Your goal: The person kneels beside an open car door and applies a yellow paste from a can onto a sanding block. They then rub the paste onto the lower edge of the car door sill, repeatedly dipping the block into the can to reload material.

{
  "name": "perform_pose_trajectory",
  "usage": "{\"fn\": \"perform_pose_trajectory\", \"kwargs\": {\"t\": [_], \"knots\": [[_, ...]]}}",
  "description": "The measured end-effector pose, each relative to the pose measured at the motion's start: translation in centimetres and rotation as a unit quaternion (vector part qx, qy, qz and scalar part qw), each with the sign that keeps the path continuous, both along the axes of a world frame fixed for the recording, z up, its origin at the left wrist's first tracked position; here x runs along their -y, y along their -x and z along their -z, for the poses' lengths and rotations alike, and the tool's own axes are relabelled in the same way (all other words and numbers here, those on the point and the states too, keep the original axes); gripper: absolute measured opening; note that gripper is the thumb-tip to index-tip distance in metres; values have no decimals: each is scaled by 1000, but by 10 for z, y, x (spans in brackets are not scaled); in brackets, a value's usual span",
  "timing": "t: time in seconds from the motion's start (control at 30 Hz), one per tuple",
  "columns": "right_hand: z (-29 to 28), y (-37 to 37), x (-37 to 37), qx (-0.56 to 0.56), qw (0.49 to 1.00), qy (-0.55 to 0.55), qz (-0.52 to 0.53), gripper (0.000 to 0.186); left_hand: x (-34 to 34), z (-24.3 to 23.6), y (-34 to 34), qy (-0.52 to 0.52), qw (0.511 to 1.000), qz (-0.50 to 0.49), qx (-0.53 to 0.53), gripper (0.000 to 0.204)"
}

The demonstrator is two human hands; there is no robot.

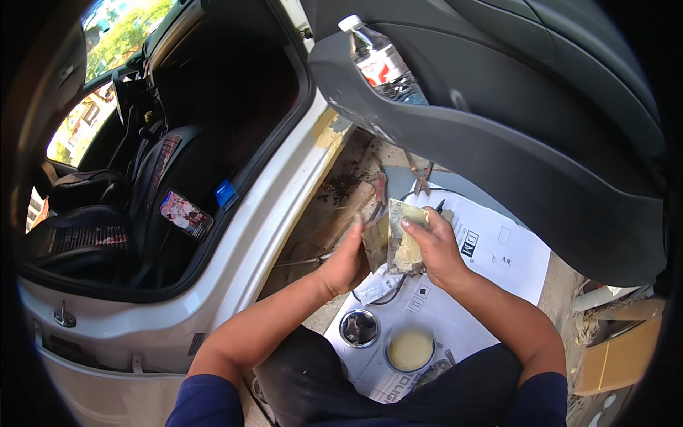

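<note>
Above the white printed sheet (523, 274), my two hands are close together. My right hand (437, 249) grips a flat rectangular spreader plate (407, 249) smeared with pale yellow putty, its thumb pressed on the face. Against it, my left hand (346, 257) holds a second, darker thin plate (376, 245), somewhat blurred. Below the hands, an open round tin (410, 350) holds cream-coloured paste. A smaller round tin (359, 328) with a shiny rim and dark inside stands to its left. A white tube (378, 287) lies just under the plates.
A white car sill (267, 213) with a yellowish patch (331, 133) runs along the left. Overhead hangs the black door panel (498, 135), a bottle (384, 64) in its pocket. A phone (186, 213), blue packet (226, 193), clamp (421, 179), wood block (345, 217) and cardboard box (617, 358) lie around.
</note>
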State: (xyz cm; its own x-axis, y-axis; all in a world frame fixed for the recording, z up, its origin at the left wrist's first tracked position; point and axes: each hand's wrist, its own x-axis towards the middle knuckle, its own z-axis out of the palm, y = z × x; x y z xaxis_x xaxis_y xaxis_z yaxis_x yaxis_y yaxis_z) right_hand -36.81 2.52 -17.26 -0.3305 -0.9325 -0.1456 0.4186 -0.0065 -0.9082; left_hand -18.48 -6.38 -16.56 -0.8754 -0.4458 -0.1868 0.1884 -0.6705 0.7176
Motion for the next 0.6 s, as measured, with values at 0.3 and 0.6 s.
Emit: {"fn": "perform_pose_trajectory", "kwargs": {"t": [0.3,0.6], "knots": [[9,16,9,-94,993,-15,65,23,5,5,-10,99,994,53,11,92],[-16,-18,3,-257,961,60,-78,26,11,16,-14,224,971,66,53,83]]}}
